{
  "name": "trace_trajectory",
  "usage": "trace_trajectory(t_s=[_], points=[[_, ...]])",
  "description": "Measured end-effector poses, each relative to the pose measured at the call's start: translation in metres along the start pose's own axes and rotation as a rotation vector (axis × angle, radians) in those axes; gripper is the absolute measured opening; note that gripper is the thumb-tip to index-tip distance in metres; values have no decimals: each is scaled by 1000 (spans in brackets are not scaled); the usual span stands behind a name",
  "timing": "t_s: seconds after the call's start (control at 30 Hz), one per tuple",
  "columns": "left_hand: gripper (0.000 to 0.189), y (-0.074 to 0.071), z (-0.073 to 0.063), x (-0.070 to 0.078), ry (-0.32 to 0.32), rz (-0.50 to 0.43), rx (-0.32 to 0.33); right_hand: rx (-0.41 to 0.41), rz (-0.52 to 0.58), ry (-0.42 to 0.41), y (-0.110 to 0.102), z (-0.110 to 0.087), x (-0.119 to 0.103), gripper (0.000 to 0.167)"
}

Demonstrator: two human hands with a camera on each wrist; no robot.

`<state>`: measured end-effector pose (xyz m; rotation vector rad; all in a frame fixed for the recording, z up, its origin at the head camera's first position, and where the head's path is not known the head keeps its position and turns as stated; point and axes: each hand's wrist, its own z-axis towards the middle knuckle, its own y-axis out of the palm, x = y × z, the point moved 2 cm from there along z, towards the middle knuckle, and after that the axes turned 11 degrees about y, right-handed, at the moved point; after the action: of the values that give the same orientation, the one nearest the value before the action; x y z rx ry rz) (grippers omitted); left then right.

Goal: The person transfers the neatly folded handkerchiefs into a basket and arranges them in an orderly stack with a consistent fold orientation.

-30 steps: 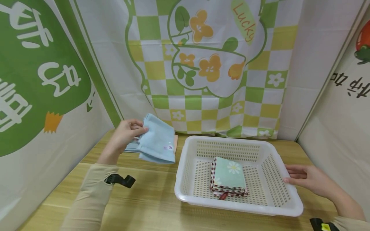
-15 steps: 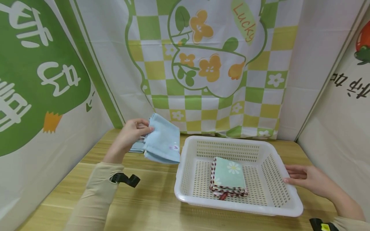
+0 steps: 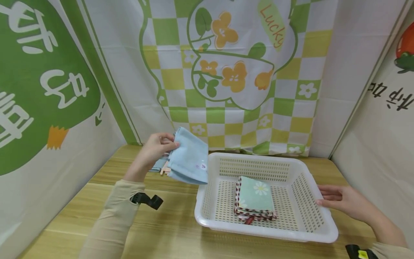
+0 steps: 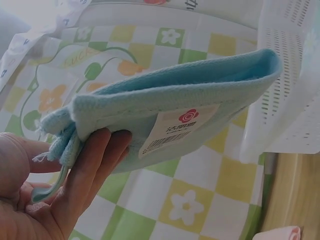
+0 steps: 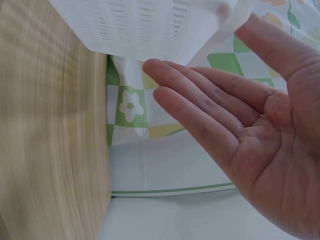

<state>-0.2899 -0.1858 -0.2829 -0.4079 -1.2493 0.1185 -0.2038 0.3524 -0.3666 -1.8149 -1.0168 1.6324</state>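
Observation:
My left hand point(image 3: 158, 149) pinches a folded light blue towel point(image 3: 191, 156) by its left edge, thumb on one face and fingers on the other. The towel hangs above the table, its right edge overlapping the basket's left rim in the head view. A paper label point(image 4: 175, 130) with a barcode shows on its underside in the left wrist view. My right hand point(image 3: 347, 201) has its fingers straight at the right side of the white plastic basket point(image 3: 268, 233), thumb at the rim. Inside the basket lies a folded mint-green cloth point(image 3: 258, 192) with daisies and checked red edging.
Behind the held towel, more folded cloths point(image 3: 158, 164), blue and pink, lie on the wooden table point(image 3: 161, 230). A checked green and yellow curtain point(image 3: 226, 118) hangs at the table's back edge. Printed fabric walls point(image 3: 378, 144) stand on both sides.
My left hand has carried the blue towel rightward from over the folded cloths to the basket's left rim. The right hand and the basket stay in place.

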Motion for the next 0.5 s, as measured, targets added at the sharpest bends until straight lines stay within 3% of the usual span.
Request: trace_trajectory(t_s=[0.5], points=[[30,19,7,2,27,-17,-42,-17,10,6,-1,1,1,64]])
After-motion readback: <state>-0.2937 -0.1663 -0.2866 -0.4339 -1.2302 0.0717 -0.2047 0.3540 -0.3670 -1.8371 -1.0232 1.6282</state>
